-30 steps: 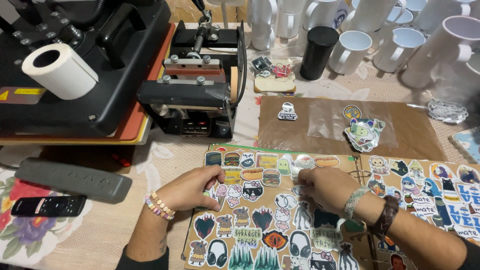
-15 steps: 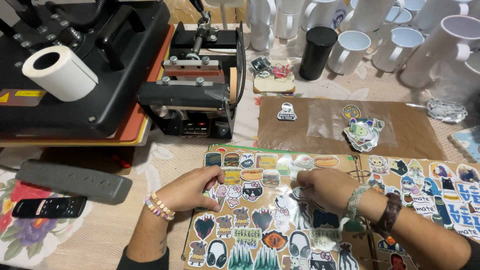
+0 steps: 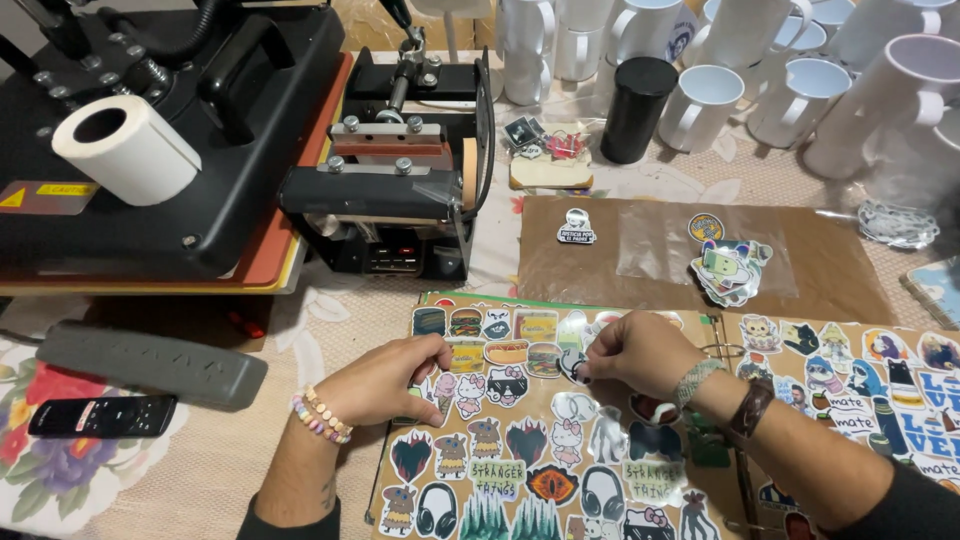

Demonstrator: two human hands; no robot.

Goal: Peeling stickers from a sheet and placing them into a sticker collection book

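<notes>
Hands on sticker sheet (image 3: 520, 440), left hand (image 3: 385, 380) curled pressing it (bracelet-wristed), right hand (image 3: 635, 350) pinching a small sticker (image 3: 574, 368), white mugs (image 3: 700, 105) behind.

Table (image 3: 230, 460): heat press (image 3: 170, 150), mugs (image 3: 700, 105), sticker sheets (image 3: 530, 440).

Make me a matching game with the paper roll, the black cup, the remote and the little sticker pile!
Things:
1. white paper roll
2. black cup
3. remote
4. sticker pile

Places:
A. on the brown sheet
B. on the flowery cloth
C. among the white mugs
D. on top of the black press

Pairs: 1-D, 2-C, 3-B, 4-A
</notes>
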